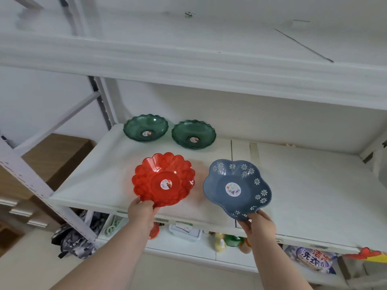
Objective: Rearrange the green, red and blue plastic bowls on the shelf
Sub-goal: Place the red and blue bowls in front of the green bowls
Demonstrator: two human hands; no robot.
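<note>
Fingers (146, 204) of the left hand (142, 212) pinch the red bowl (163, 178)'s near rim; the right hand (259, 225) grips the blue bowl (236, 189)'s.

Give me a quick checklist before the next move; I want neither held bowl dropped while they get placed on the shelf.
1. Left hand grip on red bowl near rim: ok.
2. Right hand grip on blue flowered bowl near rim: ok.
3. Red bowl resting flat on the shelf: cannot tell.
4. Blue flowered bowl level: not ok, tilted toward the camera.
5. Two green bowls apart from the held bowls: ok.
6. Bare shelf space to the right: ok.
</note>
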